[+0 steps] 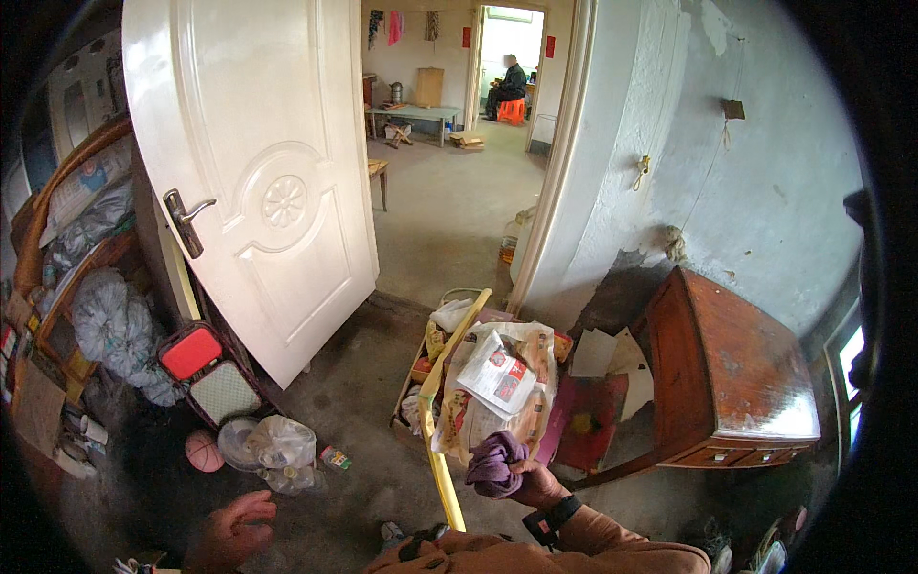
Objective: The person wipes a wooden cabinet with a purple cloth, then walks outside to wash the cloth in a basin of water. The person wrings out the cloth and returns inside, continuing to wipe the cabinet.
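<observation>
A bunched purple cloth (496, 465) is in my right hand (538, 484), its folds pressed together by my fingers. Beneath and beyond it, a pile of printed paper sacks (459, 423) and a white printed sheet (498, 373) covers part of a box of goods. A long yellow strip (433, 423) runs along the left side of that pile, from the far end toward my body. My left hand (240, 527) hangs free at the lower left with nothing in it, fingers loosely curled. Plastic bottles in a clear bag (285, 448) lie on the floor beyond it.
A white door (280, 129) stands ajar at the left. Through the doorway, a person (510, 80) sits on an orange stool (512, 111). At right is a wooden desk (753, 359). An opened red case (190, 353) and a pink basketball (204, 450) are at left.
</observation>
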The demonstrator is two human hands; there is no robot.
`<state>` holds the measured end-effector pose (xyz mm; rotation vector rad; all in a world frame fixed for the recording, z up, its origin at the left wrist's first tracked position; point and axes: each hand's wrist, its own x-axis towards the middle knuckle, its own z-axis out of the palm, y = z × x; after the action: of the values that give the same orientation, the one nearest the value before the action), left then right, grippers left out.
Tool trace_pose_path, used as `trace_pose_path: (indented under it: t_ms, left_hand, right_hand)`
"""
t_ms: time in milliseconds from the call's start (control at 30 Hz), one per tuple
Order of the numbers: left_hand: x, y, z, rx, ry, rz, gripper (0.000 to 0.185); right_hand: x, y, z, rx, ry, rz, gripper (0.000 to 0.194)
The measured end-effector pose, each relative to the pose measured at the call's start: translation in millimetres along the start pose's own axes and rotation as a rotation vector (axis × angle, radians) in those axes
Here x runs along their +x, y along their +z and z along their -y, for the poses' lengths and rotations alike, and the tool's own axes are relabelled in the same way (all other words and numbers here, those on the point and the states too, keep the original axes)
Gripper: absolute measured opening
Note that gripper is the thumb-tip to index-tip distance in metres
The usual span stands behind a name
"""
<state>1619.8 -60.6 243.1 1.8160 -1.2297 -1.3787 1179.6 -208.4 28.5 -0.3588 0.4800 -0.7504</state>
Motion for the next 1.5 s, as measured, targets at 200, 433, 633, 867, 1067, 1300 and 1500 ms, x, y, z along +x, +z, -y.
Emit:
trace_pose_path:
  t_ms: [200, 433, 633, 867, 1067, 1300, 1500]
  left_hand:
    - [-20.2, -0.2, -34.1, 0.028, 0.111, 0.071, 0.053]
    - [13.8, -78.7, 31.9, 0.164, 0.014, -0.111, 0.049]
    - [39.7, -129.3, 142.0, 0.287, -0.421, -0.2, 0.046]
    - [30.4, -136.5, 228.6, 0.363, -0.726, -0.011, 0.05]
    - [39.9, -164.6, 212.7, 0.494, -0.73, 0.094, 0.054]
    - [203.2, -156.8, 58.0, 0.661, -0.156, 0.296, 0.062]
    - [216.0, 44.8, -85.7, 0.665, 0.492, 0.581, 0.057]
  right_hand:
    - [-40.5, 7.8, 5.3, 0.033, -0.013, -0.069, 0.064]
    - [-86.9, -2.2, -3.7, 0.06, -0.148, -0.207, 0.059]
    - [-131.2, -15.8, -24.5, 0.16, -0.142, -0.407, 0.064]
    - [-208.0, -30.8, -87.5, 0.133, 0.068, -0.827, 0.054]
    - [-236.8, 16.1, -130.3, 0.151, -0.051, -0.865, 0.044]
    - [-244.7, 44.0, -145.1, 0.364, -0.38, -0.892, 0.05]
    - [-273.9, -13.9, -133.5, 0.27, -0.491, -0.88, 0.041]
